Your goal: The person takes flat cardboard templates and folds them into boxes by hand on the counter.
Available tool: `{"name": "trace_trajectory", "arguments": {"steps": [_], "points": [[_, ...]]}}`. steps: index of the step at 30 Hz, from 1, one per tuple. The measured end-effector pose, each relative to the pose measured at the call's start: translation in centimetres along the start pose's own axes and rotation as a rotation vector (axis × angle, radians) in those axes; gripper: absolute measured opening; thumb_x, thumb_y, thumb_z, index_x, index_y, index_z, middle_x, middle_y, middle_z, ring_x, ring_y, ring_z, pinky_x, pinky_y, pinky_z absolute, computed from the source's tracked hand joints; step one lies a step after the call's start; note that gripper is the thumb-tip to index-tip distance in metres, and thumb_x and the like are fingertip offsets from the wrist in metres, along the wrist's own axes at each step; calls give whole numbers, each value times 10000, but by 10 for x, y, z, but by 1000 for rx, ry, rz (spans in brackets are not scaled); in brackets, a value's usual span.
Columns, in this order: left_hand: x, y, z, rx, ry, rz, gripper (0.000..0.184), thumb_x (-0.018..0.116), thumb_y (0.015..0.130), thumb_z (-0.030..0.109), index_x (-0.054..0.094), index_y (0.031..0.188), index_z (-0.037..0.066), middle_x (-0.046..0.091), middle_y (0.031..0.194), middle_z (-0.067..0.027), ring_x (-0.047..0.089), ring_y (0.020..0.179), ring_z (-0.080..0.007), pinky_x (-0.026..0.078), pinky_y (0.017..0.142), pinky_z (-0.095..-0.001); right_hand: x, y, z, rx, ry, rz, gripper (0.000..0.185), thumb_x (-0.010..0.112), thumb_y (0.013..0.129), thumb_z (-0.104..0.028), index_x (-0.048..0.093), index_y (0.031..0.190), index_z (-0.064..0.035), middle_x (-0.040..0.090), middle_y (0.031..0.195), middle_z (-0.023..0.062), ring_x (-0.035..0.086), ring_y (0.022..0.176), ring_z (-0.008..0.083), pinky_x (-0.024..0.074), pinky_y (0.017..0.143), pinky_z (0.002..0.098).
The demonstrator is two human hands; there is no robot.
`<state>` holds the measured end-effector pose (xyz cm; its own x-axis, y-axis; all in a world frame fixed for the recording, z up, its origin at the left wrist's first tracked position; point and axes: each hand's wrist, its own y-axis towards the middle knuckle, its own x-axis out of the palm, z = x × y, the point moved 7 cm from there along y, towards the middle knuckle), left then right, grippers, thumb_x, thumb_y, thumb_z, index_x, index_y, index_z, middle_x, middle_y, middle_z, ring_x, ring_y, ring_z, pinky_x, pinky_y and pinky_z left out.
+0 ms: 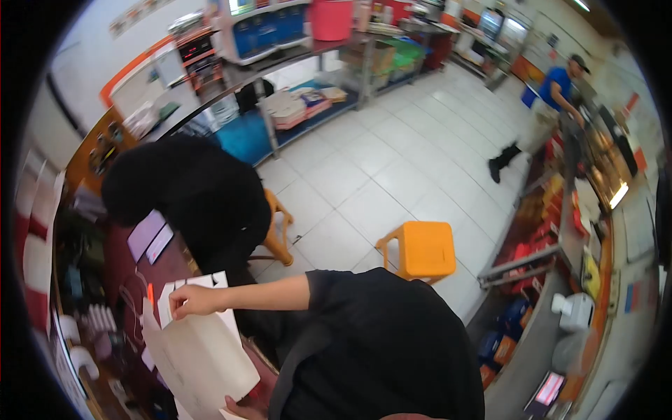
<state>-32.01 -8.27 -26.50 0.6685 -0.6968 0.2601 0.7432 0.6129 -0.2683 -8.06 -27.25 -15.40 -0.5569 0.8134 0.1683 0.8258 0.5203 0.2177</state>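
Observation:
A large off-white card sheet (203,357), bent and slanting, lies over the front of the dark red table. My right hand (196,301) is closed at its upper edge, fingers curled in a pinch. At the sheet's lower edge, my left hand (246,407) grips it with the thumb on top; the other fingers are mostly hidden. White card with cut edges (217,280) shows behind the sheet, near my right wrist. A thin orange object (150,292) stands beside the sheet's upper left corner.
A person in black (189,189) leans over the table near two lit screens (159,243). Orange stools (427,248) stand on the tiled floor (350,203). Metal shelving (532,255) with packets runs along the right, where a person in blue (554,87) stands farther back.

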Motion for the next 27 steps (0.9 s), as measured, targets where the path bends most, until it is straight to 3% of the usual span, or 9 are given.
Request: {"name": "trace_trajectory", "arguments": {"steps": [6, 12, 15, 17, 21, 23, 24, 26, 27], "points": [[84, 6, -11, -74, 113, -254, 477, 557, 891, 270, 409, 1267, 15, 550, 1154, -163, 563, 1016, -281, 473, 873, -389, -24, -28, -8, -35, -197, 54, 184, 623, 853, -163, 613, 997, -50, 632, 968, 77, 582, 930, 144, 460, 785, 304], [131, 5, -23, -172, 167, -479, 507, 549, 892, 255, 381, 1305, 14, 525, 1198, -160, 538, 1063, -272, 446, 913, -392, -58, -62, -18, 161, 71, 93, 222, 599, 871, -202, 608, 1041, -60, 613, 1036, 62, 551, 1012, 161, 441, 838, 315], [124, 9, -17, -204, 149, -513, 523, 545, 892, 247, 366, 1324, 13, 513, 1221, -158, 526, 1086, -268, 433, 933, -393, -66, -75, -37, -148, -600, 263, 221, 592, 861, -246, 635, 964, -54, 660, 897, 135, 643, 849, 276, 501, 725, 379], [96, 5, -9, -211, 98, -439, 533, 543, 893, 242, 357, 1337, 12, 505, 1235, -157, 517, 1102, -265, 425, 947, -394, -62, -83, -33, -131, -908, 398, 188, 579, 814, -204, 655, 921, -69, 661, 879, 148, 640, 833, 339, 512, 724, 431], [53, -23, 1, -204, -46, -271, 555, 537, 893, 231, 338, 1362, 11, 488, 1265, -154, 500, 1133, -260, 407, 974, -396, -8, -57, -3, -70, -1383, 84, 201, 515, 799, -105, 635, 954, -60, 639, 752, 175, 651, 714, 319, 525, 635, 424], [40, -36, 3, -150, -99, -215, 567, 535, 893, 226, 329, 1375, 10, 480, 1280, -153, 492, 1148, -257, 399, 987, -396, 25, -44, -8, -327, -1225, -8, 145, 511, 860, -140, 584, 951, -54, 624, 730, 175, 635, 684, 359, 511, 612, 450], [33, -46, 22, -71, 107, -138, 560, 514, 907, 227, 303, 1392, 43, 468, 1297, -122, 501, 1144, -227, 436, 954, -385, 36, -33, 12, -370, -1211, -97, 173, 530, 863, -136, 575, 999, -39, 622, 752, 198, 624, 680, 388, 497, 611, 472], [23, -56, 19, 60, -190, -178, 595, 521, 914, 287, 271, 1419, 95, 456, 1312, -129, 524, 1133, -226, 523, 789, -310, 53, -2, 24, -132, -932, -232, 204, 515, 876, -124, 575, 1021, 7, 621, 853, 254, 604, 800, 440, 482, 700, 476], [5, -67, 24, 150, -112, -109, 590, 520, 914, 299, 279, 1410, 87, 456, 1315, -139, 579, 1043, -239, 538, 760, -333, 65, 12, 39, -111, -891, -290, 217, 549, 865, -128, 592, 1024, 12, 629, 876, 255, 620, 818, 409, 486, 701, 452]]}}
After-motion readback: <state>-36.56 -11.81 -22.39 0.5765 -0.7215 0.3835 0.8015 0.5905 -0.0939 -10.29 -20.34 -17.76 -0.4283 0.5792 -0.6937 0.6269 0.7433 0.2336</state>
